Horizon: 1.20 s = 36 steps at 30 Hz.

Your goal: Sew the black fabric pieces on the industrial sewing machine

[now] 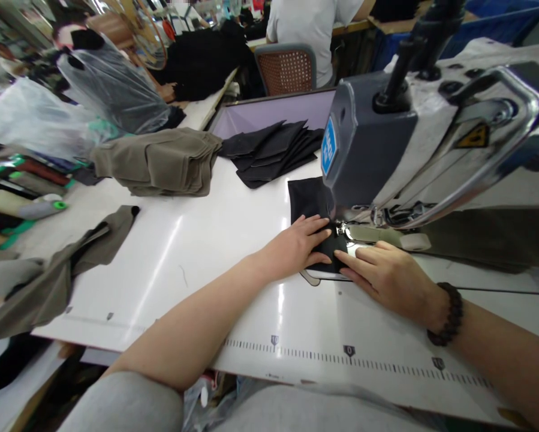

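A black fabric piece (pixel 306 197) lies on the white table under the head of a sewing machine (pixel 372 144). My left hand (pixel 296 246) rests flat on this fabric, fingers spread and pointing toward the presser foot (pixel 341 229). On the other side, my right hand (pixel 381 273) reaches in from the right with fingers stretched out. Its fingertips touch the fabric's right edge beside the needle area. Neither hand grips anything. The machine head covers the far right part of the black fabric.
Stacked black fabric pieces (pixel 273 150) and a pile of olive-brown pieces (pixel 161 159) lie at the back. An olive cloth (pixel 489 237) sits right of the needle, and another brown cloth (pixel 84 258) at left. Thread cones (pixel 30 207) lie far left. People sit beyond, one near a chair (pixel 286 69).
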{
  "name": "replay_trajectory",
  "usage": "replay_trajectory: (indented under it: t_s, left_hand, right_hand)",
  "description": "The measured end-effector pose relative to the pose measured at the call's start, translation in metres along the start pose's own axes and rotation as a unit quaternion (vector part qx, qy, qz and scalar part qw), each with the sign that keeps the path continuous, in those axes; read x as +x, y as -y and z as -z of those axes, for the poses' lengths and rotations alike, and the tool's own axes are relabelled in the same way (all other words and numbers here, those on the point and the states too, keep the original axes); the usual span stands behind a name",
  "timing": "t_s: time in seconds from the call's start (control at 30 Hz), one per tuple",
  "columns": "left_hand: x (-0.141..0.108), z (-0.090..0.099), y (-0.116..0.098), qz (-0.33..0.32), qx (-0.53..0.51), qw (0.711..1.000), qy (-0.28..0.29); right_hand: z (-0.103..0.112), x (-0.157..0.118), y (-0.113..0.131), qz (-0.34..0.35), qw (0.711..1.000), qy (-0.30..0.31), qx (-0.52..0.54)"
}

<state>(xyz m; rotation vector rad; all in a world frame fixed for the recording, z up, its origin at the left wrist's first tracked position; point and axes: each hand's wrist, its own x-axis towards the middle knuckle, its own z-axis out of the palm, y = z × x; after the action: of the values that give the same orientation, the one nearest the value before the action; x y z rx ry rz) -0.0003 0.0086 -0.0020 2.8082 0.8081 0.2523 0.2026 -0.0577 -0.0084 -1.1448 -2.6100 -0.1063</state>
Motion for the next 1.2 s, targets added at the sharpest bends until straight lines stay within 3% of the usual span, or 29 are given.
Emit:
replay_trajectory:
  t_s: [1.07, 1.2]
  left_hand:
    - [0.006, 0.008, 0.010, -0.013, -0.011, 1.000, 0.005]
    - [0.006, 0.010, 0.006, -0.030, 0.025, 0.999, 0.024]
  right_hand:
    - [-0.006, 0.002, 0.001, -0.030, 1.000, 0.005, -0.001]
    - [-0.002, 0.000, 0.001, 0.004, 1.000, -0.011, 0.002]
